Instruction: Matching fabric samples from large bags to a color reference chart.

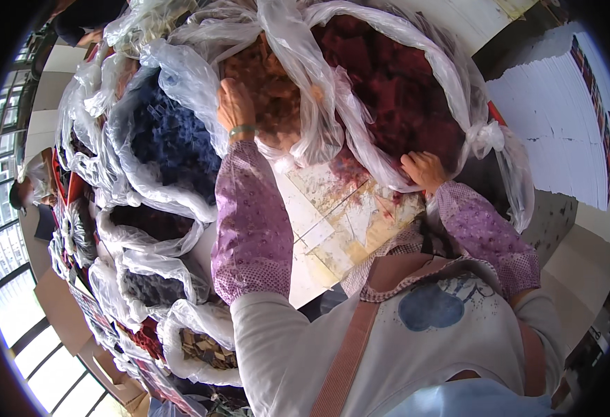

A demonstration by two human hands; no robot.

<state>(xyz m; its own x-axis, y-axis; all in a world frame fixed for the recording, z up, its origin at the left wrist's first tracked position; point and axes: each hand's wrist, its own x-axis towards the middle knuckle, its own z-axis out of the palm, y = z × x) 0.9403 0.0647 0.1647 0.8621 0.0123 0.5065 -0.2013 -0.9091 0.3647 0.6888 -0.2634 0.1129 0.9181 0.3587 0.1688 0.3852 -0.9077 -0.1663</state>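
Note:
My left hand [236, 105] is at the left rim of a clear plastic bag holding orange-brown flaky pieces [267, 73]. Its fingers are curled over the plastic, with the tips partly hidden. A green band circles that wrist. At the near rim of a larger plastic bag [381, 174], my right hand [423, 171] has its fingers bent over the edge and closed on the plastic. Dark red pieces [395, 90] fill this bag. Purple patterned sleeve covers wrap both forearms.
Left of my left arm stand more open bags, with dark blue pieces [169, 132], grey bits [155, 288] and brown chips [207, 347]. A stained pale work surface [326, 222] lies between my arms. Stacked white sheets [555, 132] stand at the right. Another person [86, 21] is at the upper left.

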